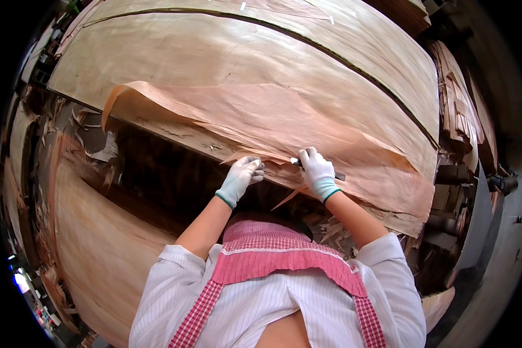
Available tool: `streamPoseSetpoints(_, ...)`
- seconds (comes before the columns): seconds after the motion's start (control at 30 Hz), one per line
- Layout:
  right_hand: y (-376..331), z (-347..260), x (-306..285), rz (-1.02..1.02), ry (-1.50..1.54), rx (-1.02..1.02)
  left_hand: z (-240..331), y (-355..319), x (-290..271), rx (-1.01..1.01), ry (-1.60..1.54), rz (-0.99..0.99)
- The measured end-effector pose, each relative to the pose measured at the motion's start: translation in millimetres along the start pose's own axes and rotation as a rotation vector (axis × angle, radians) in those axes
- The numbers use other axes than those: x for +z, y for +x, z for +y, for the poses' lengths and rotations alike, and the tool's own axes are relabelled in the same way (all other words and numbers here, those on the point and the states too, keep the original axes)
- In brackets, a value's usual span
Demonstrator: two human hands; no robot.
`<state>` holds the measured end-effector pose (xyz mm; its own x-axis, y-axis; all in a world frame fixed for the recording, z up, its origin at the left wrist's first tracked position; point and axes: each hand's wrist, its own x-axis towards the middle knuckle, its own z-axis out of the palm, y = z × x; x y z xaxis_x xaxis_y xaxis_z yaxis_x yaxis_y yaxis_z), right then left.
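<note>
A thin pinkish wood veneer sheet with a wavy, ragged outline lies on a pale wooden panel. My left hand, in a white glove with a green cuff, has its fingers curled at the near edge of the veneer, by a narrow torn strip. My right hand, gloved alike, is closed around a knife with a dark handle. Its light tip points left, towards my left hand, at the veneer's edge. The glove hides the middle of the knife.
A dark gap lies below the panel's near edge. Another wooden sheet stack stands at the lower left. Torn veneer scraps lie near my right forearm. Stacked veneer sheets stand at the far right. A long dark seam crosses the panel.
</note>
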<state>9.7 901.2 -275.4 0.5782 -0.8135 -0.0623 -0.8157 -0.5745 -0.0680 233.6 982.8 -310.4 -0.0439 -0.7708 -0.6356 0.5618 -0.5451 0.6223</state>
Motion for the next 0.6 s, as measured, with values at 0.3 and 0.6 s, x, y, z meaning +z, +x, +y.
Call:
streamPoseSetpoints(0.3,-2.9,29.8,-9.8,0.196,-0.026,-0.122,-8.4,-5.7,8.7,-0.127,0.073,-0.047)
streamPoseSetpoints(0.6,12.7,52.4,-104.1,0.351,0.04,-0.092,69.0,65.7,45.0,0.151,0.008,-0.179)
